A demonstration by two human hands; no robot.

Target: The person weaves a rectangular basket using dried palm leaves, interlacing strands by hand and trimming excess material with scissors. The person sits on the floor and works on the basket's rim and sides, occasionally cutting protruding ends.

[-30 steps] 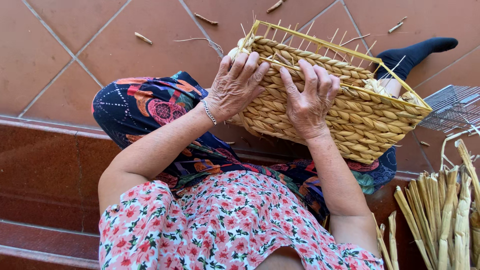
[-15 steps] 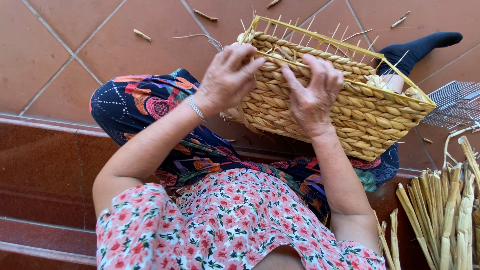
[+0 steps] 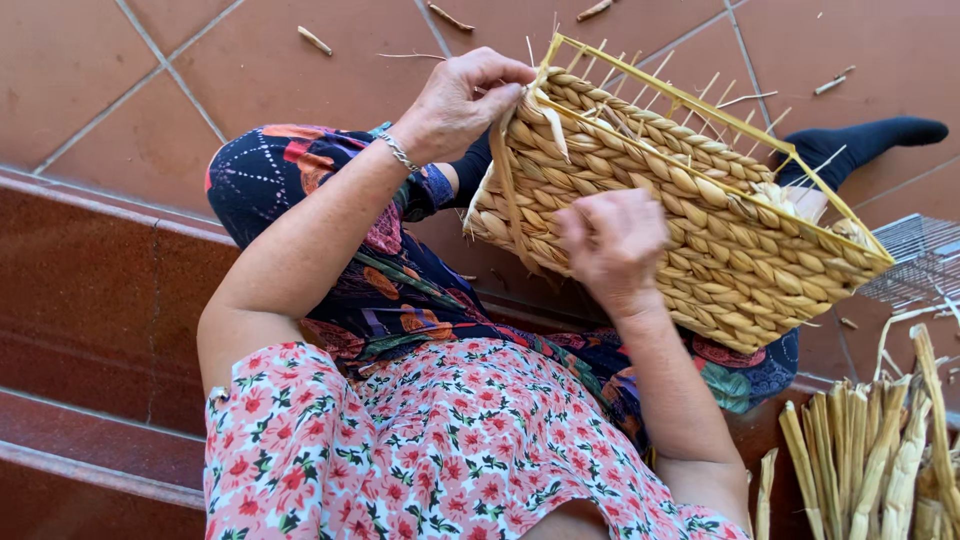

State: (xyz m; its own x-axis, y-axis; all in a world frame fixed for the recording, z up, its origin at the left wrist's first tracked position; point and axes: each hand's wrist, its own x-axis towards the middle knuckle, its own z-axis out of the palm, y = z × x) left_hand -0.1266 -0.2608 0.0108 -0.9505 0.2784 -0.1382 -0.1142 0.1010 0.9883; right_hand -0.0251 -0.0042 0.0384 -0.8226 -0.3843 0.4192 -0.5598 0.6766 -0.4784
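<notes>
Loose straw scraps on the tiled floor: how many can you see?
4: one upper left, two by the top edge, one upper right. The woven basket and both hands may hide more.

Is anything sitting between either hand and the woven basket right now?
Nothing visible does. The left hand grips the woven basket at its upper corner, fingers curled over the rim, and the right hand rests flat against the basket's braided side. Both hands touch it directly, with no tool or loose stalk between.
</notes>
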